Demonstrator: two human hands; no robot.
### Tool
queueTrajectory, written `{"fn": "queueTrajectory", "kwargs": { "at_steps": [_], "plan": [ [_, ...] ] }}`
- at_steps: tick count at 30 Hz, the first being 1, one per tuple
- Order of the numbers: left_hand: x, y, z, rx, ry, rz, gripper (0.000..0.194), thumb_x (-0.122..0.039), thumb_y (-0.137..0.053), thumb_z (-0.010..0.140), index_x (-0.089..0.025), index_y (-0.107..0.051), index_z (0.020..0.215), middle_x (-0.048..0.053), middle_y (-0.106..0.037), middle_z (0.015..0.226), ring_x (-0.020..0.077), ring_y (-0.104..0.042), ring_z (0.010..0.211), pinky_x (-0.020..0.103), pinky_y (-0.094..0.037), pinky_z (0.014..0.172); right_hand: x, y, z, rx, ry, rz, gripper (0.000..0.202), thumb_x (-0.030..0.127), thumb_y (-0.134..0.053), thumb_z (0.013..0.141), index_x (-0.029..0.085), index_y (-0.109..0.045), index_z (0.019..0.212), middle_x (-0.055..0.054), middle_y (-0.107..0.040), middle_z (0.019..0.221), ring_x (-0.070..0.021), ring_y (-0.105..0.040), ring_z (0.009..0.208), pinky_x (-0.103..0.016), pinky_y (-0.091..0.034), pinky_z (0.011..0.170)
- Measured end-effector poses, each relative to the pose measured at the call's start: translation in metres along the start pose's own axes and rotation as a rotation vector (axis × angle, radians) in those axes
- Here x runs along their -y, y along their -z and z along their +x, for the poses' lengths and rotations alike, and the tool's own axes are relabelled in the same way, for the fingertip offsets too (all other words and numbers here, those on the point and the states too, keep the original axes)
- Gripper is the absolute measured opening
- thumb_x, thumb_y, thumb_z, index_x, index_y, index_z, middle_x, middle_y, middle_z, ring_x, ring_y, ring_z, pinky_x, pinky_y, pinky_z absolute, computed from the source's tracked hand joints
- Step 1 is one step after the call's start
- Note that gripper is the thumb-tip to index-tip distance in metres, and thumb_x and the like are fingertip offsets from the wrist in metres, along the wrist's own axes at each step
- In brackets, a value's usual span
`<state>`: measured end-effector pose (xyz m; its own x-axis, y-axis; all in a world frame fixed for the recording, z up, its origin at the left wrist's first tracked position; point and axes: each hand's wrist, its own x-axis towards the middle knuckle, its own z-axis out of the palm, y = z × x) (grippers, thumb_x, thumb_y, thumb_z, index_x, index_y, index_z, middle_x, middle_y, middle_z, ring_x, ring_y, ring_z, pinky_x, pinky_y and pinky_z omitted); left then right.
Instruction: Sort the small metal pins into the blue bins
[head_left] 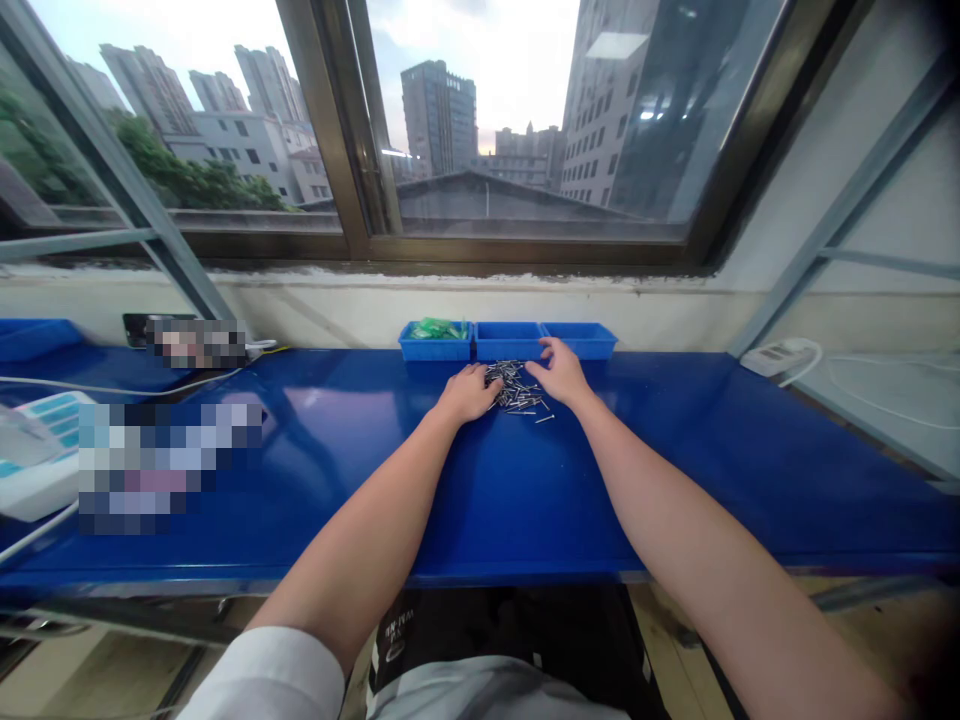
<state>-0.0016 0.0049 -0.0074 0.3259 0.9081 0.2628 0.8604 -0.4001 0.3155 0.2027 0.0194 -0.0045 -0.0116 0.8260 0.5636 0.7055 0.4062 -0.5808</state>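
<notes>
A loose pile of metal screws or nails (516, 388) lies on the blue tabletop (517, 490). My left hand (466, 393) rests at the pile's left edge, fingers apart, its thumb touching the metal pieces. On the right side of the pile is my right hand (561, 372), with thumb and index finger spread and nothing visibly held. Three blue bins stand in a row behind the pile: the left bin (436, 349) contains green items (439, 328), while the middle bin (510, 346) and right bin (592, 346) show no contents from this angle.
A power strip (780, 356) with a white cable sits at the right by a metal frame bar. At the left are a white and teal tray (45, 440), blurred items, cables and another blue bin (37, 338). The window wall rises behind the bins.
</notes>
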Motion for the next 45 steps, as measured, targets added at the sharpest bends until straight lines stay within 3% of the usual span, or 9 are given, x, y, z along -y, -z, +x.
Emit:
{"fn": "queueTrajectory", "kwargs": {
  "at_steps": [3, 6, 10, 15, 24, 37, 45],
  "plan": [
    [-0.001, -0.001, -0.002, 0.036, -0.031, 0.045, 0.055, -0.05, -0.034, 0.09, -0.014, -0.046, 0.13, 0.015, -0.044, 0.14, 0.0282, -0.037, 0.132, 0.04, -0.03, 0.107, 0.011, -0.007, -0.006, 0.17, 0.11, 0.024, 0.059, 0.044, -0.063, 0.072, 0.015, -0.05, 0.122, -0.01, -0.056, 0.102, -0.0209, -0.054, 0.089, -0.036, -0.044, 0.083],
    [-0.001, -0.002, -0.003, 0.037, -0.058, 0.07, 0.052, -0.047, -0.034, 0.091, -0.015, -0.048, 0.129, 0.015, -0.045, 0.139, 0.0281, -0.039, 0.13, 0.041, -0.03, 0.106, 0.022, -0.014, -0.01, 0.29, 0.167, -0.06, 0.043, 0.043, -0.063, 0.074, 0.016, -0.06, 0.107, -0.009, -0.058, 0.097, -0.0214, -0.053, 0.093, -0.036, -0.042, 0.086],
    [-0.002, -0.002, -0.002, 0.047, -0.054, 0.078, 0.051, -0.045, -0.032, 0.091, -0.014, -0.048, 0.129, 0.016, -0.045, 0.139, 0.0269, -0.04, 0.13, 0.04, -0.03, 0.106, 0.026, -0.018, -0.011, 0.348, 0.148, -0.109, 0.025, 0.039, -0.057, 0.08, 0.017, -0.067, 0.083, -0.008, -0.06, 0.086, -0.0197, -0.054, 0.087, -0.033, -0.041, 0.082],
    [-0.003, -0.001, -0.002, 0.067, -0.047, 0.071, 0.051, -0.047, -0.031, 0.092, -0.015, -0.049, 0.128, 0.014, -0.044, 0.14, 0.0262, -0.037, 0.132, 0.04, -0.029, 0.107, 0.023, -0.018, -0.009, 0.352, 0.151, -0.103, 0.016, 0.029, -0.058, 0.079, 0.018, -0.07, 0.083, -0.007, -0.064, 0.089, -0.0192, -0.057, 0.087, -0.031, -0.041, 0.081],
    [-0.004, 0.001, -0.003, 0.019, -0.081, 0.042, 0.042, -0.042, -0.03, 0.093, -0.019, -0.055, 0.117, 0.01, -0.056, 0.128, 0.0243, -0.052, 0.118, 0.037, -0.04, 0.096, 0.02, -0.017, -0.008, 0.365, 0.168, -0.058, 0.013, 0.024, -0.058, 0.077, 0.02, -0.07, 0.075, -0.003, -0.067, 0.079, -0.0159, -0.057, 0.071, -0.027, -0.04, 0.067],
    [-0.002, 0.0, -0.002, -0.019, -0.083, 0.015, 0.039, -0.043, -0.035, 0.092, -0.021, -0.058, 0.114, 0.009, -0.061, 0.12, 0.0236, -0.056, 0.108, 0.034, -0.042, 0.091, 0.017, -0.019, -0.006, 0.346, 0.165, -0.136, 0.018, 0.02, -0.045, 0.085, 0.017, -0.059, 0.075, -0.008, -0.06, 0.083, -0.0179, -0.053, 0.08, -0.028, -0.038, 0.073],
    [-0.01, 0.009, -0.001, -0.189, -0.122, -0.071, 0.044, -0.041, -0.028, 0.095, -0.019, -0.062, 0.078, 0.006, -0.065, 0.085, 0.019, -0.06, 0.087, 0.03, -0.042, 0.079, 0.029, -0.012, -0.006, 0.292, 0.167, 0.014, 0.014, 0.021, -0.043, 0.085, 0.018, -0.052, 0.074, -0.003, -0.056, 0.078, -0.0161, -0.05, 0.075, -0.028, -0.038, 0.072]
  ]
}}
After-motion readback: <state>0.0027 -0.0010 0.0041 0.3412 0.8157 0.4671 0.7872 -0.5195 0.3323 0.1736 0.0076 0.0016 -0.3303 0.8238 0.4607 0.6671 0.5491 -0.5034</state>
